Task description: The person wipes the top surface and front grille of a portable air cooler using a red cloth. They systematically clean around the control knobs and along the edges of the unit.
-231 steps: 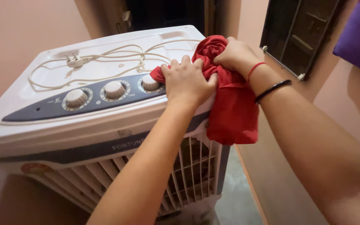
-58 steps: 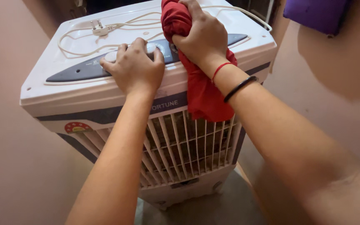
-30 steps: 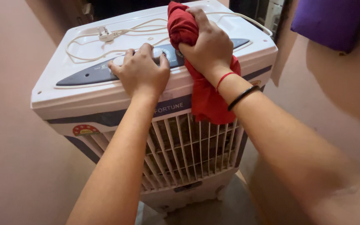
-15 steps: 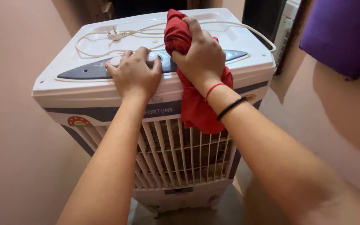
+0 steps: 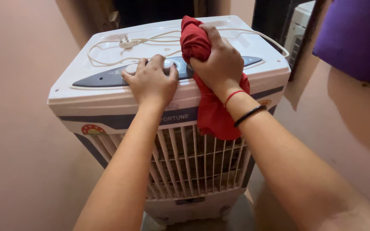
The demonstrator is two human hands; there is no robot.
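Wiping white air cooler (image 5: 108, 96) top: right hand (image 5: 219, 64) gripping bunched red cloth (image 5: 208, 107) on blue control panel (image 5: 103, 77), left hand (image 5: 150, 83) pressed palm-down, fingers curled over knobs.

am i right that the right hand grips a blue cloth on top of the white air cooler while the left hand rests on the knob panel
Not quite: the cloth is red, not blue. The head view shows the right hand gripping it on top of the white air cooler while the left hand rests on the knob panel.
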